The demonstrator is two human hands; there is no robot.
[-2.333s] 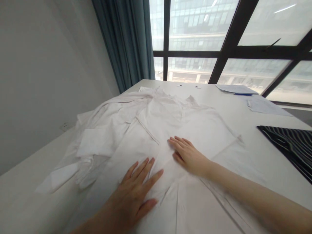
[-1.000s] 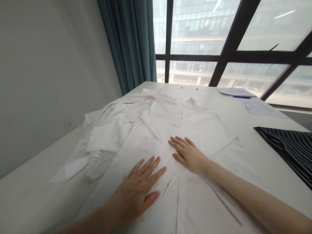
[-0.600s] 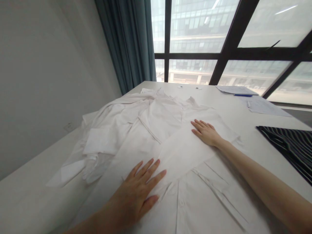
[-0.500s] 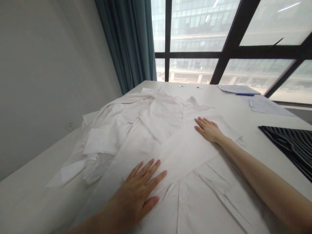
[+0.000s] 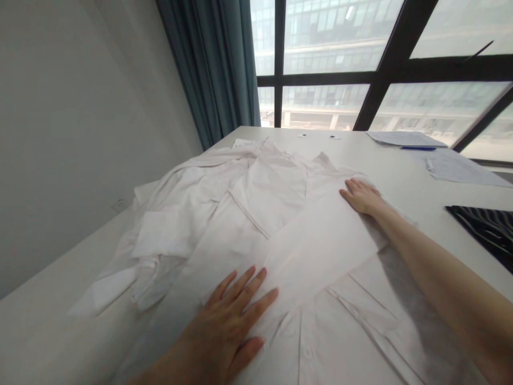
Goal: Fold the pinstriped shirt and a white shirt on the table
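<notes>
**White table [image 5: 425,195] by a big window [image 5: 328,40], white shirt [image 5: 320,240] spread all over it**

So the table ran from the near side right up to the dark-framed window at the far end, with a blue-green curtain [image 5: 212,69] hanging at far left and a plain grey-looking wall [image 5: 72,133] along the left. There was a little wall outlet [image 5: 120,205] on that one too.

The white shirt lay across the middle of the table, collar toward the far end, buttoned front toward the near side, with some creases. More white fabric [image 5: 162,232] was bunched up on its left; couldn't tell if that was all one garment.

The left hand [image 5: 230,323] was palm down on the near part of the shirt, fingers apart and thumb out to the side. The right hand [image 5: 364,197] was farther up, palm down on the right shoulder area, fingers pretty close together with the thumb a bit apart. Neither was pinching the cloth.

Over at far right sat some papers [image 5: 465,167] with a blue pen [image 5: 418,148], and nearer on the right, a dark striped cloth [image 5: 483,222], partly out of view.
</notes>
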